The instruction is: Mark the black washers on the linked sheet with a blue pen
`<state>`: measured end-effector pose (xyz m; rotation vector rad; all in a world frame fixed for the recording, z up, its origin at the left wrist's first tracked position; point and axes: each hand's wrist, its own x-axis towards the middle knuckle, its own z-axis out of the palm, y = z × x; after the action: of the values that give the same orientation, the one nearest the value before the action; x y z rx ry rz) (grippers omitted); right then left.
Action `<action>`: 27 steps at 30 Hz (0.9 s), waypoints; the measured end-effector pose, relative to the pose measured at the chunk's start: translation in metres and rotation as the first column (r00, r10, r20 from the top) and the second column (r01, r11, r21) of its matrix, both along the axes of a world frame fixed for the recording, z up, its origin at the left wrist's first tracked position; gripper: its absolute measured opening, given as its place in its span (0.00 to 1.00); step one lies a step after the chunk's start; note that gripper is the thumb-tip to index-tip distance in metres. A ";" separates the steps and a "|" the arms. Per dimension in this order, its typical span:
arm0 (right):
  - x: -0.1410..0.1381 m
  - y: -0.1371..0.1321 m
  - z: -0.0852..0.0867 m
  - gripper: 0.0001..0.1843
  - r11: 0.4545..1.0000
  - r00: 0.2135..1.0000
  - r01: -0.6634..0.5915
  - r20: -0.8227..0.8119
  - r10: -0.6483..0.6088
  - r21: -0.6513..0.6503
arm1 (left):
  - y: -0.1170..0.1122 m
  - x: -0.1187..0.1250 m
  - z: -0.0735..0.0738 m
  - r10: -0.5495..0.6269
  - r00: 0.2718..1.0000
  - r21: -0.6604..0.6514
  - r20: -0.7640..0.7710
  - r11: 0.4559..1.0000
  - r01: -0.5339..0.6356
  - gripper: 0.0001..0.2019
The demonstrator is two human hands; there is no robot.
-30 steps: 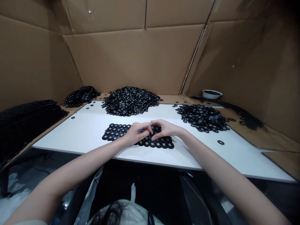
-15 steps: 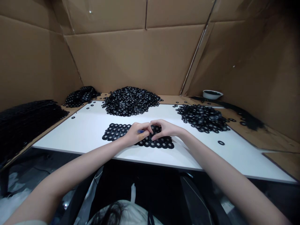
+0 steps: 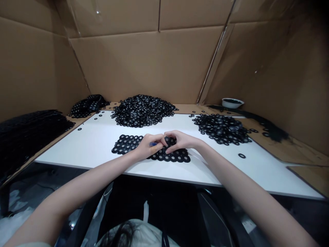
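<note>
A dark sheet of joined black rings with pale centres (image 3: 126, 144) lies flat on the white table, partly covered by both hands. My left hand (image 3: 148, 146) is closed in a pinch over its middle. A small blue tool (image 3: 153, 144) shows between those fingers; most of it is hidden. My right hand (image 3: 178, 141) curves in a C over the right part of the sheet. Its thumb presses on the rings and its fingertips bend over the far edge, meeting the left fingertips. What lies between the touching fingertips is too small to make out.
A large heap of black rings (image 3: 141, 111) stands at the back, a smaller ring heap (image 3: 221, 128) at the right. A loose ring (image 3: 242, 155) lies nearby. A white bowl (image 3: 232, 103) sits back right; a dark stack (image 3: 31, 133) lies left. Cardboard walls (image 3: 144, 65) enclose the table.
Both hands keep nearly the same pose over the sheet. The whole view has shifted very slightly; nothing has plainly been picked up or let go.
</note>
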<state>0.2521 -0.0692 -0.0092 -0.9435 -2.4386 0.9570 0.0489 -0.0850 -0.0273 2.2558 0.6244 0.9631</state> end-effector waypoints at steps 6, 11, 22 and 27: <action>0.000 0.000 0.001 0.19 1.000 1.000 -0.012 -0.003 0.012 -0.002 | -0.001 -0.001 0.001 0.006 1.000 -0.012 -0.009 1.000 -0.006 0.08; 0.001 0.000 0.000 0.19 1.000 1.000 -0.006 -0.004 0.006 -0.004 | -0.002 0.000 0.002 0.005 1.000 -0.019 -0.011 1.000 -0.006 0.08; 0.000 0.000 0.000 0.19 1.000 1.000 -0.002 -0.001 0.002 0.000 | 0.000 0.000 0.002 -0.012 1.000 -0.020 -0.016 1.000 0.012 0.08; 0.001 0.001 0.000 0.19 1.000 1.000 -0.007 0.006 0.007 -0.002 | -0.001 0.000 0.002 -0.012 1.000 -0.021 -0.017 1.000 0.012 0.08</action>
<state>0.2526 -0.0686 -0.0095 -0.9403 -2.4479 0.9611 0.0492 -0.0856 -0.0254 2.2490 0.6252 0.9282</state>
